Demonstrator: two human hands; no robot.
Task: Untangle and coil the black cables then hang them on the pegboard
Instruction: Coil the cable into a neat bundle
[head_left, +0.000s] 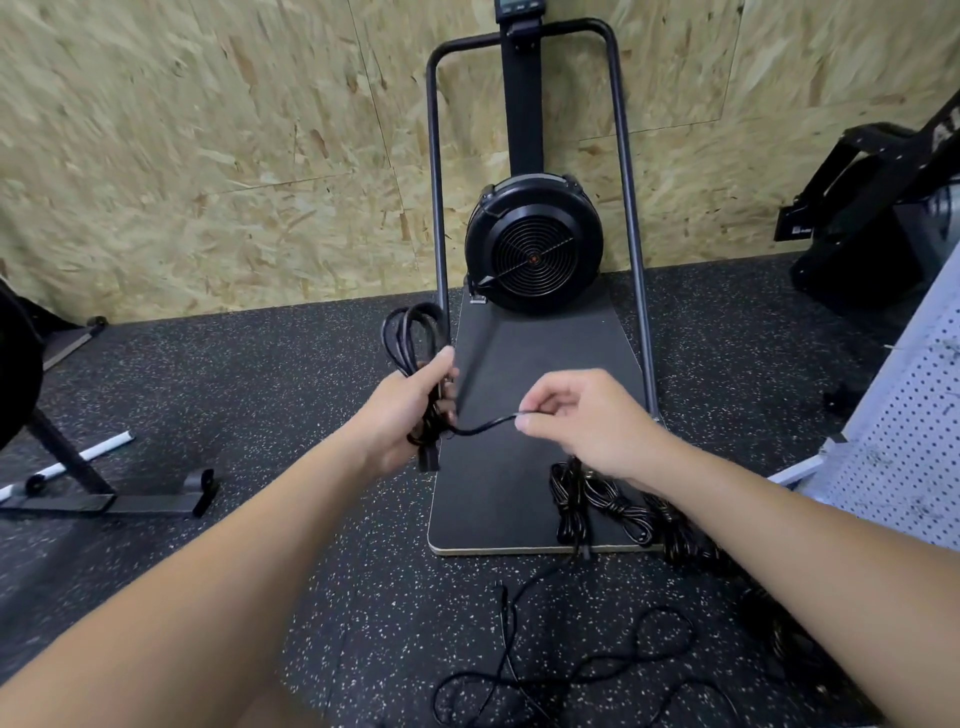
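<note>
Head view: left hand (410, 410) grips coiled cable (415, 338); right hand (582, 421) pinches its tail. Loose cables (571, 670) remain on floor; pegboard (904, 441) bare.

The wall (208, 156) is rough chipboard, pale flakes pressed flat. The floor (260, 545) looks like matt black rubber flecked with white. The exercise machine (532, 249) has a smooth metal tube frame, a black plastic fan housing and a matt black footboard with a pale wooden edge. The coiled cable (410, 338) is smooth black with a slight sheen. The pegboard (904, 441) is white, perforated sheet
</note>
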